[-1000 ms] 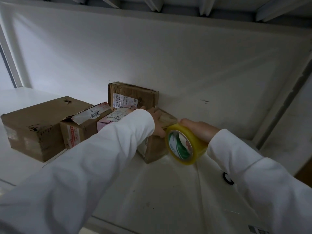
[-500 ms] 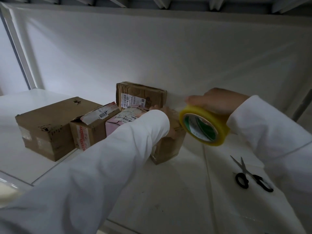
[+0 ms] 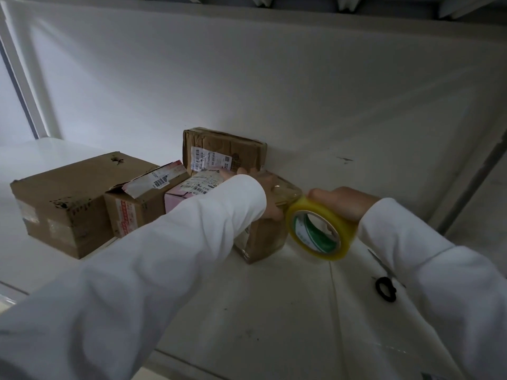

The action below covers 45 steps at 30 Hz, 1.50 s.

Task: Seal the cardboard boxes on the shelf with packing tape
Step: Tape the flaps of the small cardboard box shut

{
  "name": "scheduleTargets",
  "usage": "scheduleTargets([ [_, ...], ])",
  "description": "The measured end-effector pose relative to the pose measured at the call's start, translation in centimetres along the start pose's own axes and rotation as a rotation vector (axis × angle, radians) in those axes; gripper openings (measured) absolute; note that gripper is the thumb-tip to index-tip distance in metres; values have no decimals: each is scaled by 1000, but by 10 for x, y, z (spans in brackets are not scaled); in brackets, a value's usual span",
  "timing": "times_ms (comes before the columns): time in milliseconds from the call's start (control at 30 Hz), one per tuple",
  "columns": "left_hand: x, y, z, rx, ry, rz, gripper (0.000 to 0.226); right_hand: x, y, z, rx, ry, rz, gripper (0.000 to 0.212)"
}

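Our left hand (image 3: 270, 197) presses the small box (image 3: 263, 231) while our right hand (image 3: 344, 202) grips the tape roll (image 3: 319, 231) just beside it; we judge a hard pull could drag the box or wrinkle the tape.

Single head-worn wide-angle view, looking forward and slightly down into a white shelf (image 3: 274, 311) bay from close range. Both sleeved forearms enter from the bottom edge; the back panel (image 3: 274, 91) fills the upper frame. No second view shares the scene.

Four boxes are lined along the shelf (image 3: 274, 311): large box (image 3: 63, 204) leftmost, labelled box (image 3: 140, 207) beside it, upright box (image 3: 222, 152) behind, taped box (image 3: 263, 237) rightmost; scissors (image 3: 385, 286) lie far right.
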<state>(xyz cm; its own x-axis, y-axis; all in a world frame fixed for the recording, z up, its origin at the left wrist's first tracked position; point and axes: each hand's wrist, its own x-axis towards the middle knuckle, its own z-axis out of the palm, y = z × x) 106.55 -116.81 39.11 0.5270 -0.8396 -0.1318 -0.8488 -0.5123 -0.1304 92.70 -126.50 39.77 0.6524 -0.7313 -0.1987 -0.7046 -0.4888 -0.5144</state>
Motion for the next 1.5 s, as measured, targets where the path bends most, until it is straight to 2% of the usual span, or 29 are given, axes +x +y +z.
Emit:
scheduleTargets([
  [133,2,-1,3,169,150,253,77,3,0,5,-12,5,5,50],
  [233,3,-3,4,111,199,374,74,5,-2,6,-27,-13,12,55],
  [367,5,0,6,34,232,440,67,5,-1,6,-40,-38,35,60],
  [433,6,0,8,17,224,383,66,6,2,9,-14,-35,37,59],
  [533,6,1,10,-52,181,204,70,7,6,14,46,-6,29,56],
  [733,1,2,9,-147,119,-6,98,3,12,23,79,-6,36,63],
  [1067,-5,10,4,-53,-55,-110,108,-7,18,25,93,-42,59,65],
  [1200,-10,0,-4,-74,-6,-28,96,-17,21,24,199,-52,24,53],
  [1300,-15,-18,-19,-282,-41,92,85,-31,13,6,449,10,-121,33],
  [1400,-16,-36,-26,-647,-93,91,89,-47,-3,-21,642,65,-255,33],
  [1433,-16,-40,-23,-784,-113,68,80,-49,-6,-25,663,49,-285,32],
  [1500,-16,-43,-17,-990,-162,40,45,-54,-13,-28,699,-21,-327,28],
])
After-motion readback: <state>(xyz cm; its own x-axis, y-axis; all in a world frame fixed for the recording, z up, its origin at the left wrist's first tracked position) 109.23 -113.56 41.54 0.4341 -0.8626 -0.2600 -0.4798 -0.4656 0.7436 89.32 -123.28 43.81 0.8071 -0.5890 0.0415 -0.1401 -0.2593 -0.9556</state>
